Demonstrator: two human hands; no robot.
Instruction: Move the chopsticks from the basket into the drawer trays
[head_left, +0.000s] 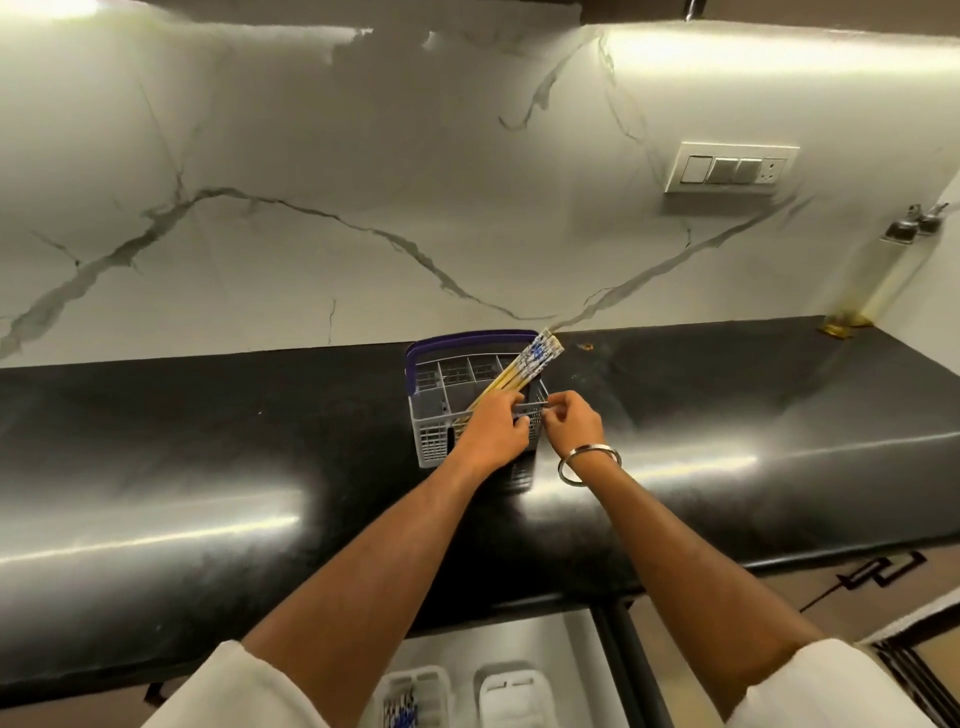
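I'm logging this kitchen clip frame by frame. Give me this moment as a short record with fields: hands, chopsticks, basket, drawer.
left hand: left hand grips the chopsticks at their lower part
right hand: right hand, fingers curled at the basket's near rim; what it pinches is unclear
chopsticks: chopsticks, bundled, tilted, tips past the basket's far right corner
basket: basket, grey with compartments, on the black counter
drawer: open below the counter, white trays visible

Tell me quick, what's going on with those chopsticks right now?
Left hand grips chopsticks, ends still in grey basket. Right hand fingers pinch basket's front edge. Drawer trays open below; nothing in the way.
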